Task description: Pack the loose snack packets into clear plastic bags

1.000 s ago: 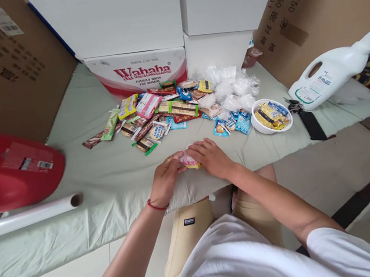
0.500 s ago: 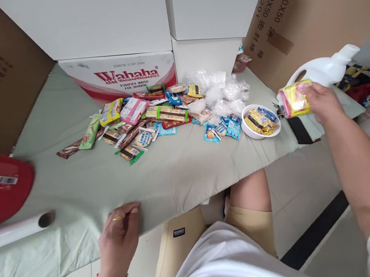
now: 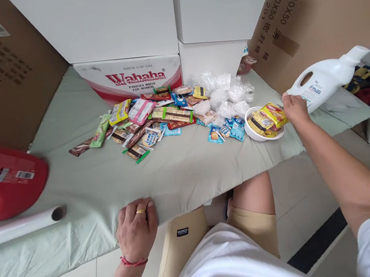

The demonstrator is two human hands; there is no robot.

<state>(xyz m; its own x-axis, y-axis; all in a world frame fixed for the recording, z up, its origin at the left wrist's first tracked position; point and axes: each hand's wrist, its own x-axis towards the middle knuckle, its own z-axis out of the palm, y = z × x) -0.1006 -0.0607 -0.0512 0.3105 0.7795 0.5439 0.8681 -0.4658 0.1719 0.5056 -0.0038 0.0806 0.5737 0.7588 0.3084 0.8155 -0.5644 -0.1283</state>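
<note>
My right hand (image 3: 296,108) pinches the right end of a yellow-and-red snack packet (image 3: 274,115). That packet lies over the white bowl (image 3: 264,139), on top of other yellow packets inside it. My left hand (image 3: 137,227) rests at the front edge of the cloth-covered table (image 3: 188,169), fingers curled in and nothing seen in them. Left of the bowl are small blue packets (image 3: 227,130) and clear crumpled plastic bags (image 3: 226,93). A heap of wrapped snack bars (image 3: 172,114) spreads farther left.
A white detergent bottle (image 3: 324,77) stands tilted behind my right hand. White boxes, one a Wahaba-looking water carton (image 3: 132,78), line the back. Cardboard panels (image 3: 318,23) flank both sides. A red object (image 3: 11,181) and a white roll (image 3: 25,225) lie at left.
My right hand has brought the snack packet leftward from beside the bottle to the bowl. My left hand has turned palm-down at the table edge. The view has shifted slightly.
</note>
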